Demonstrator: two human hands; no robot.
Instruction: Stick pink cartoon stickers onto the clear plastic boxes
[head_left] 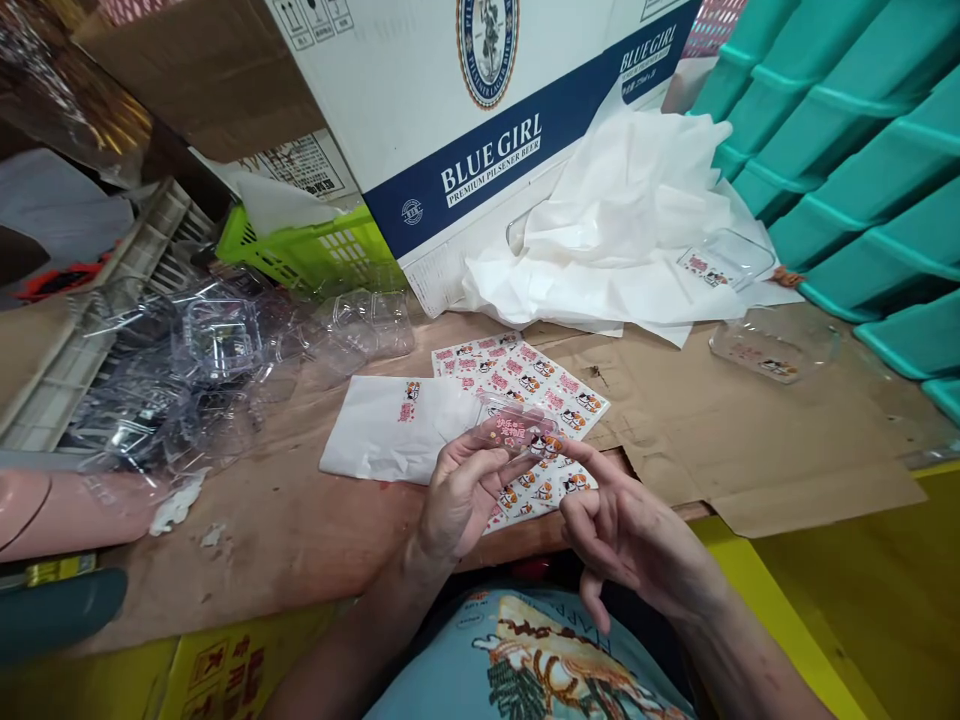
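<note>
A small clear plastic box (517,428) with a printed sticker of pink lettering and two cartoon animals is pinched in my left hand (466,490). My right hand (626,525) holds nothing; its index finger stretches to the sticker's right end and seems to touch it, while the other fingers are loosely bent and apart. Beneath the hands lie overlapping sticker sheets (574,395) with rows of the same cartoon print. To their left is a white paper sheet (367,440) with a cartoon print near its top.
Clear plastic containers (217,340) are heaped at left, near a green basket (307,250). A beer carton (480,150) stands behind. Crumpled white paper (630,220), stickered clear boxes (772,350) and stacked teal bins (862,200) are at right. Cardboard (675,420) covers part of the table.
</note>
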